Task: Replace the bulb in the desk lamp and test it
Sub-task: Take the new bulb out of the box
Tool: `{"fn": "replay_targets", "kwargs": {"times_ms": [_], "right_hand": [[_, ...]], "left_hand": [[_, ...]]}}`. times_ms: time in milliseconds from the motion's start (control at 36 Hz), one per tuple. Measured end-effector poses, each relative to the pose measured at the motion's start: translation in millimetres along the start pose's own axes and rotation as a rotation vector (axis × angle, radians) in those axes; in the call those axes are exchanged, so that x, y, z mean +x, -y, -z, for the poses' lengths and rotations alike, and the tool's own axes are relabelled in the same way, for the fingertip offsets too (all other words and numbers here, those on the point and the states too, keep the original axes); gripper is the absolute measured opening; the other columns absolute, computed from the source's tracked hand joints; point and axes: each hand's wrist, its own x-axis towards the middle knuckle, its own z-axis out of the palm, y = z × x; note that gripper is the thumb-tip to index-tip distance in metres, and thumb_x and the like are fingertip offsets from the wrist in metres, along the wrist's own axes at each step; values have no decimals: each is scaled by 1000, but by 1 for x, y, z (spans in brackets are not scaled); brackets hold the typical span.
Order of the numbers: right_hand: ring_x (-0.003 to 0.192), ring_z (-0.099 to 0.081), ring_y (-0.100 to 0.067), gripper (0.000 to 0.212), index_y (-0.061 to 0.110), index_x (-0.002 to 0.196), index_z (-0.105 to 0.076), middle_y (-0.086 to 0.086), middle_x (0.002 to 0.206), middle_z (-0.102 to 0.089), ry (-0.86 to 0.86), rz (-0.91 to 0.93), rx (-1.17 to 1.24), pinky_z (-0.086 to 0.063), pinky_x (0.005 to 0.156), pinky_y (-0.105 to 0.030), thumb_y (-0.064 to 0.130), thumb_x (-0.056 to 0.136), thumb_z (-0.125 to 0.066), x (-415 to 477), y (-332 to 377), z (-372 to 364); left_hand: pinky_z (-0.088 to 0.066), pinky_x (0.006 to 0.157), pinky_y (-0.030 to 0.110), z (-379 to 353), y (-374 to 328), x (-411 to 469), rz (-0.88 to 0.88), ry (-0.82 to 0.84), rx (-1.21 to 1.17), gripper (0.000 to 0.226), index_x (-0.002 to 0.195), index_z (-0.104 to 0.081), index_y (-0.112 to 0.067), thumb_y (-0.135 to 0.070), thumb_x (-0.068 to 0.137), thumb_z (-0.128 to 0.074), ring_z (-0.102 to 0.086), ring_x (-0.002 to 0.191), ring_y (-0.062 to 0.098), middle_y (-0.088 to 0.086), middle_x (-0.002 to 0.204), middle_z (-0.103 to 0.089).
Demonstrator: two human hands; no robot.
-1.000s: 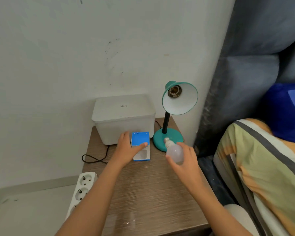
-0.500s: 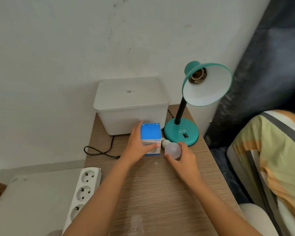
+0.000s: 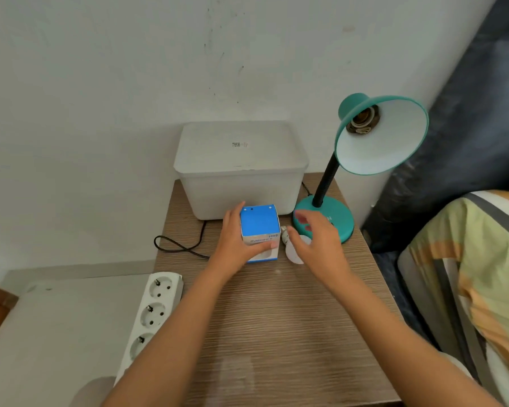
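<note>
A: Where's the bulb? The round white bulb with the metal screw base lies on its side on the wood-grain worktop, between the blue-and-white cardboard box and the teal desk lamp's round base.

B: Hands?

A: Right hand hovers over the bulb, fingers spread and loose — not gripping it as far as I can tell. Left hand is wrapped around the box, thumb on its front face.

B: Socket?

A: Empty — bare brass socket visible inside the teal metal shade, tilted toward the camera.

B: So the step is the swap, mid-way.

A: Looks like it. Next move likely needs both hands on the box to open it, assuming a replacement is inside. White power strip sits at the worktop's left edge for the test.
</note>
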Motion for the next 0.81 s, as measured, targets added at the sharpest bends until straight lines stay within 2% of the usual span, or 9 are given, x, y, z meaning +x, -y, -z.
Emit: {"fn": "replay_targets", "kwargs": {"times_ms": [83,222,389,528,583,639,694,750,806], "right_hand": [[105,-57,-19,29,7,113,-62,-8,112,-63,179,161,-73,-46,91,-28,16,86,-61,31,16,4],[108,-53,-20,43,12,119,-60,-5,117,-58,534,273,-312,-46,92,-32,27,80,-69,65,32,2],[109,-51,-19,52,11,120,-58,-4,119,-56,673,337,-470,-39,82,-23,34,75,-73,81,48,5],[101,-57,-24,45,11,118,-62,-8,111,-62,606,515,-623,-49,81,-34,37,81,-63,76,47,2],[91,-60,-24,36,11,103,-68,-8,100,-67,536,611,-610,-52,74,-38,39,84,-55,70,39,4],[77,-61,-24,37,9,84,-69,-8,81,-68,461,651,-528,-52,66,-40,38,85,-45,64,31,6],[68,-61,-23,39,8,76,-70,-8,70,-68,355,596,-348,-52,63,-39,34,85,-42,63,28,9],[73,-65,-19,27,8,86,-74,-8,81,-74,232,470,-133,-54,71,-35,25,87,-54,66,29,11],[82,-65,-12,19,8,96,-74,-4,91,-74,152,348,9,-53,81,-28,18,85,-63,70,33,9]], "left_hand": [[-35,102,28,2,1,2,11,33,4,103,142,-24,-15,-28,61,-87,-37,123,13,3,136,-33],[-33,95,22,3,2,5,25,71,13,102,143,-23,-16,-27,64,-86,-34,116,6,2,138,-31],[-30,95,21,3,3,7,58,87,21,105,143,-22,-14,-26,61,-87,-33,118,7,4,140,-31],[-32,100,23,2,6,9,66,99,8,104,143,-22,-13,-23,62,-87,-36,129,18,5,142,-32],[-32,104,27,3,6,7,54,110,-1,108,146,-18,-14,-25,63,-86,-33,132,17,4,146,-29],[-31,108,30,5,9,6,56,115,-21,114,148,-12,-17,-28,63,-86,-30,135,15,1,150,-26],[-31,108,30,5,8,5,65,127,-42,117,149,-11,-21,-35,61,-87,-30,135,12,-2,150,-27],[-40,106,41,4,9,6,54,125,-69,116,146,-20,-25,-49,54,-88,-41,130,15,-2,144,-38],[-47,98,47,1,16,7,46,110,-85,116,144,-22,-28,-52,52,-88,-49,125,17,-3,137,-46]]}}
